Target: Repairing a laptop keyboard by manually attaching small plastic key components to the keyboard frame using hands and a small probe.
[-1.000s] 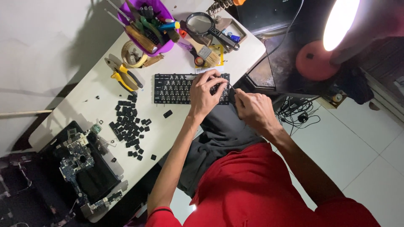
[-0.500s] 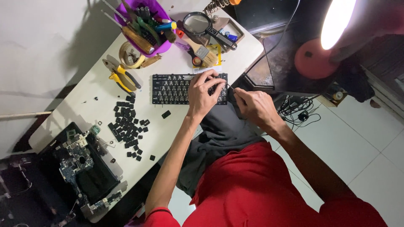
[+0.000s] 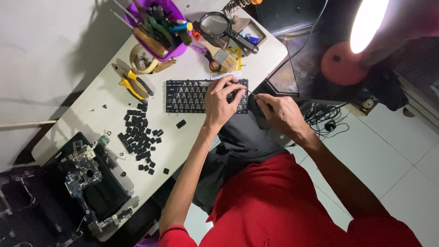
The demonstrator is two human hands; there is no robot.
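A pile of loose black plastic keycaps is seen toward the white table's left edge. The flat black keyboard, mid-table, is pressed by the left hand. A thin metal tool is pinched in the right hand at the near edge.

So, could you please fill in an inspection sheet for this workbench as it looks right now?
Surface: white table, crowded.
Job's things: black keyboard with many keycaps off; loose keycaps piled beside it.
Clutter: purple tool cup, magnifying glass, yellow-handled pliers, tape roll, opened laptop board.
Grips: left hand rests on the keyboard's right end; right hand holds a thin tool at its edge.
Cables: tangle on the floor.
Surroundings: lit lamp, tiled floor.
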